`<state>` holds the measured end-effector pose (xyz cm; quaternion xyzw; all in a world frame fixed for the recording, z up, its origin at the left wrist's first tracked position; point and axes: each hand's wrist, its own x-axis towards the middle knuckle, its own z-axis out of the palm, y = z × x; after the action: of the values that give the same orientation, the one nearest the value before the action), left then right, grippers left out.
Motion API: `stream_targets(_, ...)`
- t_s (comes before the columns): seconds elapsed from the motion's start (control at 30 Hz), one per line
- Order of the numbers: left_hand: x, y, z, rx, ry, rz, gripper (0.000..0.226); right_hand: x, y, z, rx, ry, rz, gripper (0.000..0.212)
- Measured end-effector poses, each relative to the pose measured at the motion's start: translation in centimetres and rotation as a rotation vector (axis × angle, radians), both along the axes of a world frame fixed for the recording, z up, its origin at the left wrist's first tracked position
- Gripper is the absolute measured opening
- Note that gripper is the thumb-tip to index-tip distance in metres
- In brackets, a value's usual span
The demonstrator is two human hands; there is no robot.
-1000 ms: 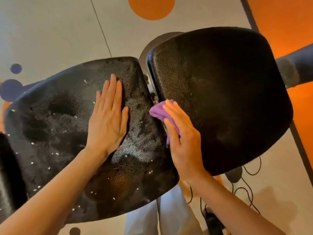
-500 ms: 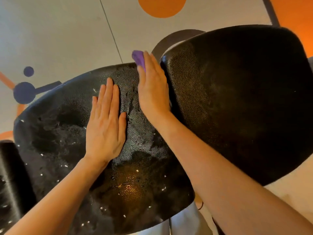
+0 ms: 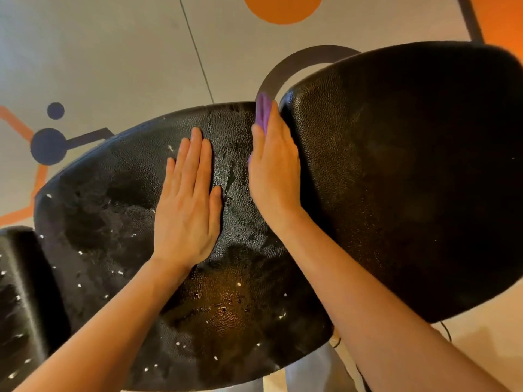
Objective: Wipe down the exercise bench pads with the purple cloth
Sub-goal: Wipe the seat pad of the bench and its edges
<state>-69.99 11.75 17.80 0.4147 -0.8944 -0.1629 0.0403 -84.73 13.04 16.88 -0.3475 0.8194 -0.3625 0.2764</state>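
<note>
Two black textured bench pads fill the view. The left pad (image 3: 119, 222) is wet and flecked with white specks; the right pad (image 3: 410, 179) is drier and darker. My left hand (image 3: 188, 205) lies flat, fingers together, on the left pad. My right hand (image 3: 274, 168) stands edge-on in the gap between the two pads, pressing the purple cloth (image 3: 262, 110) there. Only the cloth's top end and a sliver by my palm show; the remainder is hidden under my hand.
A third black pad (image 3: 19, 292) sits at the lower left edge. Below is a grey floor (image 3: 113, 52) with orange and dark blue circle markings. A thin cable (image 3: 447, 332) lies on the floor at lower right. Light trouser legs show beneath the left pad.
My right hand slid the cloth along the gap from the near part to the far end, and has since stayed there. The left hand has kept its place on the left pad.
</note>
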Motion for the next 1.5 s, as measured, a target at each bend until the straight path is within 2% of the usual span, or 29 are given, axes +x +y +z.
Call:
stream_targets(0.1,0.1,0.1,0.0,-0.006,0.003,-0.008,0.06,1.1,4.8,0.2,-0.018,-0.056,0.016,0.053)
stream_targets(0.17,0.1,0.1,0.0,-0.014,-0.005,-0.009,0.06,2.8,11.8,0.4,0.052,-0.079,0.03,0.053)
stream_targets(0.27,0.1,0.1,0.0,-0.02,-0.005,-0.011,0.06,5.4,20.0,1.6,0.187,-0.011,0.01,0.057)
stream_targets(0.33,0.2,0.0,0.1,-0.013,0.007,-0.008,0.059,5.3,19.7,1.6,0.18,-0.005,0.01,0.06)
stream_targets(0.43,0.6,0.7,0.4,0.024,0.036,-0.019,0.058,3.6,12.8,0.7,0.077,0.071,0.03,0.053)
stream_targets(0.5,1.5,2.1,0.8,0.047,0.057,-0.063,0.059,2.5,8.4,0.2,0.053,0.053,-0.023,0.05)
stream_targets(0.57,2.7,3.8,1.0,0.061,0.048,-0.123,0.059,2.4,7.8,0.0,0.046,0.066,-0.035,0.049)
stream_targets(0.8,6.5,4.8,0.2,0.07,0.005,-0.211,0.06,7.6,22.8,1.8,0.167,0.069,-0.134,0.044)
stream_targets(0.87,6.7,4.6,-0.1,0.044,-0.016,-0.233,0.06,8.8,25.5,2.9,0.226,0.005,-0.165,0.04)
stream_targets(0.97,6.6,4.8,-0.2,0.025,-0.027,-0.236,0.06,10.1,27.2,4.5,0.207,-0.049,-0.229,0.04)
stream_targets(1.07,6.7,4.7,-0.3,0.02,-0.015,-0.243,0.06,11.0,26.0,4.1,0.098,0.247,-0.247,0.043)
stream_targets(1.17,6.8,4.7,-0.3,0.015,0.004,-0.253,0.059,11.2,23.5,2.0,0.178,0.438,-0.219,0.049)
stream_targets(1.27,6.9,4.8,-0.6,0.013,0.028,-0.246,0.058,11.0,22.1,0.3,0.274,0.474,-0.205,0.055)
stream_targets(1.4,6.9,4.9,-1.0,-0.001,0.05,-0.243,0.058,14.1,21.0,0.3,0.371,0.551,-0.298,0.05)
stream_targets(1.5,7.0,4.8,-0.9,0.003,0.051,-0.243,0.059,21.4,20.7,1.0,0.437,0.566,-0.1,0.055)
